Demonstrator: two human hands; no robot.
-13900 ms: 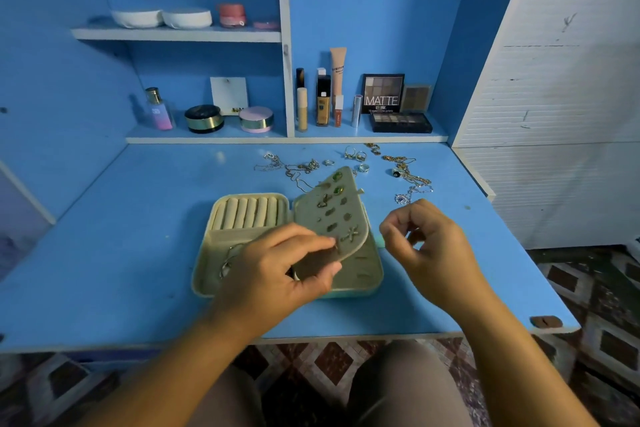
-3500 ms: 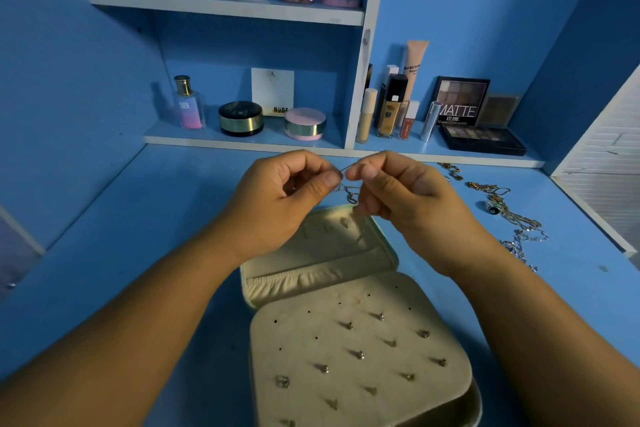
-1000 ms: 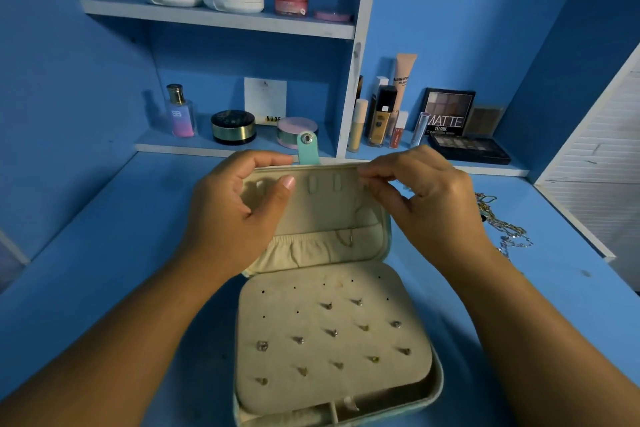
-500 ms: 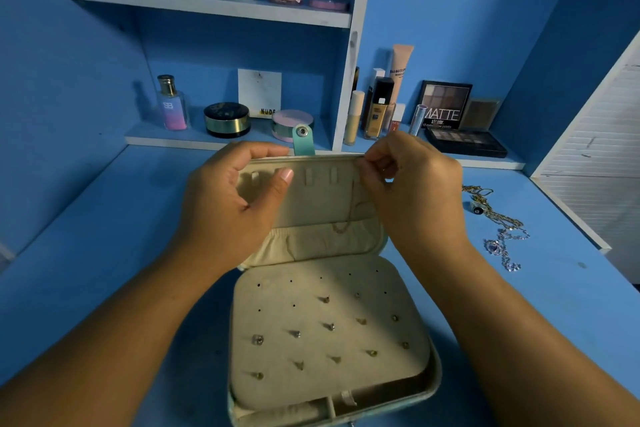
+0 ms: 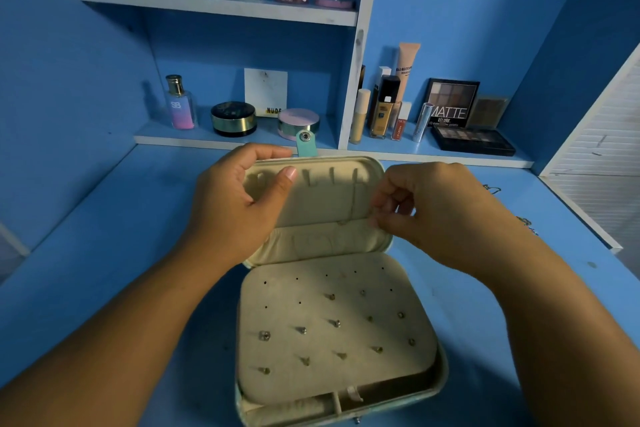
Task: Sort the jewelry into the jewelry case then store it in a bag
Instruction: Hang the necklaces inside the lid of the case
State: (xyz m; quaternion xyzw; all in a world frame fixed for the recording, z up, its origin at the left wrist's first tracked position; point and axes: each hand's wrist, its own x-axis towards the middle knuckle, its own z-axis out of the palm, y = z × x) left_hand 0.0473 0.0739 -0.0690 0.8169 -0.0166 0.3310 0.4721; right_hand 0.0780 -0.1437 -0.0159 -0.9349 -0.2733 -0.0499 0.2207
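1. Worktop (image 5: 104,270): blue and flat, and it carries everything below.
2. Case (image 5: 441,371): stands open at the middle of the near edge. It looks light and stiff-shelled with a soft lining. It is best lifted by the rim with both hands once it is closed.
3. Lid (image 5: 322,198): stands upright on its hinge and would likely flop if released.
4. Earring panel (image 5: 311,302): padded and lies flat over the base.
5. Left hand (image 5: 239,204): grips the lid's top left corner, with the thumb on the lining.
6. Right hand (image 5: 433,211): fingers are curled, with the tips pinched just beside the chain's lower end. Blur hides whether they hold it.
7. Chain (image 5: 353,198): hangs from a hook inside the lid. It is very fine, limp and prone to tangling, so take it by the end with a fingertip pinch.
8. Studs (image 5: 265,335): seated in the panel. They are tiny and easily dropped.
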